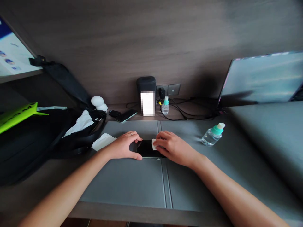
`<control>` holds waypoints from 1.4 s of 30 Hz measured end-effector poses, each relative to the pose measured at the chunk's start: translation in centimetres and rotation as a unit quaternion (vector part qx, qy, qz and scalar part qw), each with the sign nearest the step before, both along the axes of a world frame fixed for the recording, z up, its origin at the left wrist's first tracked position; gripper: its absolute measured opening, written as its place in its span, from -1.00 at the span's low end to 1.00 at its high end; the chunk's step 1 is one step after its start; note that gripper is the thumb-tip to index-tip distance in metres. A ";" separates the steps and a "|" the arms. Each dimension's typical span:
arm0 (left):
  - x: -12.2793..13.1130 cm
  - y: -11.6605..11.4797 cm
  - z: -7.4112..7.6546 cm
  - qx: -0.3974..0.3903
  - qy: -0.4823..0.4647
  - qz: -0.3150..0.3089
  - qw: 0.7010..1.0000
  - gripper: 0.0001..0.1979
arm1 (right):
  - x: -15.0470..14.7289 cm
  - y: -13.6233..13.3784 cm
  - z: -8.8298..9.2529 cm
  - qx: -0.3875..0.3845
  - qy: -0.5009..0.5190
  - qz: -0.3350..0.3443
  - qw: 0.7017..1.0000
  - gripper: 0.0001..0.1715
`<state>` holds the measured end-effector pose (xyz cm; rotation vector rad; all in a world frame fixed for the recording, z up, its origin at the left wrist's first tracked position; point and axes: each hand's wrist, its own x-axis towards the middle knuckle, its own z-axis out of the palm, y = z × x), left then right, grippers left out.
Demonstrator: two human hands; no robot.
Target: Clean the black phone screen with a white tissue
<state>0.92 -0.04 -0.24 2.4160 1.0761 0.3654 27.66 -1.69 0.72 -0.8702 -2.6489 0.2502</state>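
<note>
A dark-screened smartphone point(146, 153) lies sideways on the grey desk mat point(132, 186). My left hand point(124, 146) grips its left end, thumb on the near edge and fingers on the far edge. Pinched in the fingers of my right hand point(174, 148) is a small folded white tissue point(153, 144), which rests against the screen. My right hand covers the phone's right end. Just left of my left hand, another white tissue point(103, 141) lies on the mat.
A clear spray bottle point(211, 135) lies tilted to the right; a smaller bottle point(165, 106) stands behind. Along the wall are a black speaker point(146, 83), a second phone point(126, 115), cables point(180, 112) and a white camera point(98, 102). A black bag point(30, 142) is left, a monitor point(262, 78) right.
</note>
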 end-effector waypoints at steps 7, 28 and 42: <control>-0.1 0.0 -0.2 0.016 -0.005 -0.005 1.000 -0.48 | -2.9 -1.0 0.0 -0.003 0.005 0.072 0.997 -0.54; -0.1 0.0 0.0 0.011 -0.018 -0.011 1.000 -0.49 | -3.4 -1.0 0.0 0.008 0.011 0.071 0.997 -0.56; -0.1 -0.1 0.0 0.013 -0.019 -0.008 1.000 -0.49 | -3.1 -1.1 -0.2 -0.005 0.010 0.102 0.995 -0.52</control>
